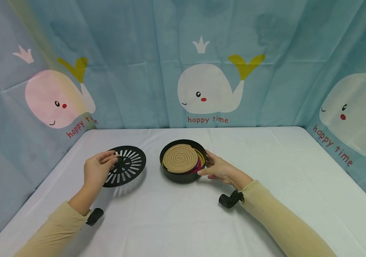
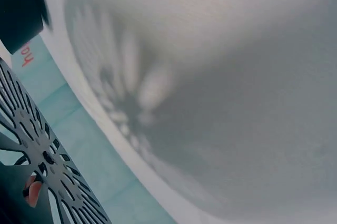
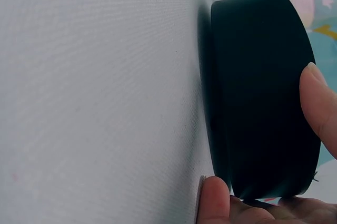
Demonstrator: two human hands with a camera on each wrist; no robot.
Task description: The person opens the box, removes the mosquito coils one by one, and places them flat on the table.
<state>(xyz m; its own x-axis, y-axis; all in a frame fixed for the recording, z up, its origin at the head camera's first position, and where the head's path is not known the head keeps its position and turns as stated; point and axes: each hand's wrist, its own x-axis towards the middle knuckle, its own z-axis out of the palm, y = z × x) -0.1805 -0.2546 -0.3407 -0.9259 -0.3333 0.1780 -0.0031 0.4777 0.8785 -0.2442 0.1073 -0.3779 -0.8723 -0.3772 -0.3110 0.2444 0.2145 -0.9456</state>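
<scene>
My left hand (image 1: 97,169) pinches the middle of a round black slotted lid (image 1: 127,165) and holds it tilted above the table. From below, in the left wrist view, the lid (image 2: 39,142) shows its slots, with a fingertip visible through an opening. To the right, a round black tin (image 1: 178,177) sits on the table. A tan mosquito coil (image 1: 180,159) lies on top inside it, over magenta and yellow layers. My right hand (image 1: 221,169) grips the tin's right side, thumb on its wall and the other fingers curving around behind and below.
A white cloth covers the table (image 1: 167,217). Behind it and along both sides hangs a blue curtain (image 1: 131,89) printed with whales. Small black cameras are strapped at both wrists. The lid's slotted shadow falls on the cloth beneath it.
</scene>
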